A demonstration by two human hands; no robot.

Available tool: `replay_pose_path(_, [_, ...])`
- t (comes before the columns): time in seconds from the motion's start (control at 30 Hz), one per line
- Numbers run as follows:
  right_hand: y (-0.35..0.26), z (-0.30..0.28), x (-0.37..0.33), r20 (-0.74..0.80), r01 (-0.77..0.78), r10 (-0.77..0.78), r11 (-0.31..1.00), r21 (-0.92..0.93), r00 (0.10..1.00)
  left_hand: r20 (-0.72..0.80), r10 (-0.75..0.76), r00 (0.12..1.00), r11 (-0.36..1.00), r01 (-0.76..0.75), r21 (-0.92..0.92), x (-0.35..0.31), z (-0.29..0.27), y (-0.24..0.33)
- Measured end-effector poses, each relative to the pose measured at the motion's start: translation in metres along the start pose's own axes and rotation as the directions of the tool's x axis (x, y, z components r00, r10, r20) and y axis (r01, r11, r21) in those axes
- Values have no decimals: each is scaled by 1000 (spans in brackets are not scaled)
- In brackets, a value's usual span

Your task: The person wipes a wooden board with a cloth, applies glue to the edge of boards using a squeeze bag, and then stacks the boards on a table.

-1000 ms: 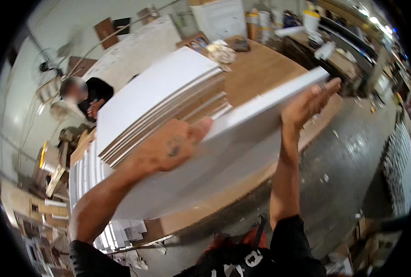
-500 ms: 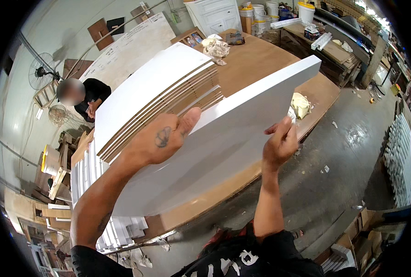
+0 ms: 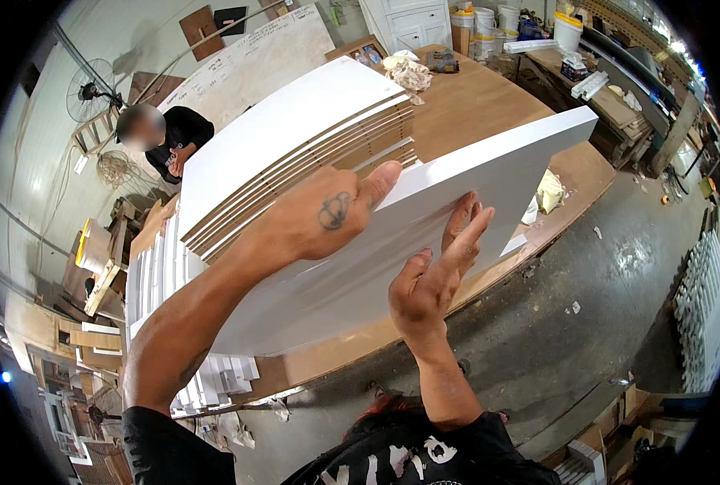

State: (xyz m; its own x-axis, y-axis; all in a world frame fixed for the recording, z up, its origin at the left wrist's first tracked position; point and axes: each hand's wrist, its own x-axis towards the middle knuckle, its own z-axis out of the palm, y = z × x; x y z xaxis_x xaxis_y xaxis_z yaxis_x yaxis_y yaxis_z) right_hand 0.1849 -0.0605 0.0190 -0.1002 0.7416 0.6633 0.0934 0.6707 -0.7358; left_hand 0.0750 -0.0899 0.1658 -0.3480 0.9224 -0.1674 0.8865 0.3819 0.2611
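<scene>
A long white panel [image 3: 497, 151] stands on its edge on the table, tilted, with its broad face toward me. My left hand [image 3: 340, 214] is closed over its upper edge, thumb on top; the fingers behind the panel are hidden. In front of the broad face, my right hand [image 3: 434, 287] has its fingers stretched out and nothing in them. Its fingertips are at the panel's surface; whether they press on it I cannot tell. Behind the panel lies a stack of white-faced boards [image 3: 295, 121] with brown edges.
The brown table [image 3: 489, 105] holds crumpled cloth [image 3: 408, 73] at the back and a pale yellow cloth [image 3: 550, 191] by the right edge. White strips [image 3: 223, 380] lie at the left. Another person [image 3: 174, 145] is beyond the stack. Buckets [image 3: 568, 34] stand at the back.
My right hand has moved left from near the panel's right end to the middle of its face, and its fingers have straightened. My left hand still holds the upper edge. The view has shifted slightly.
</scene>
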Motion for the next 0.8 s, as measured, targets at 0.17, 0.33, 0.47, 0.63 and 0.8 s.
replay_pose_path(0.17, [-17, 1, -3, -6, -30, 30, 999, -33, 1000, 38, -24, 999, 1000, 25, -10, -5, -5, 6])
replay_pose_path(0.33, [-21, 3, -6, 0, 8, -8, 996, -92, 1000, 43, -16, 999, 999, 17, -37, -4, -6, 7])
replay_pose_path(0.47, [-23, 3, -12, 11, 13, -12, 989, -148, 1000, -30, 59, 998, 995, -62, -73, -4, 0, -3])
replay_pose_path(0.63, [-24, 2, -13, 10, 35, -34, 987, -160, 999, 59, 26, 998, 997, -22, -73, -6, -5, 4])
replay_pose_path(0.8, [-32, 3, -19, 28, -17, 21, 992, -125, 999, 46, 55, 997, 995, -51, -84, -9, -7, 3])
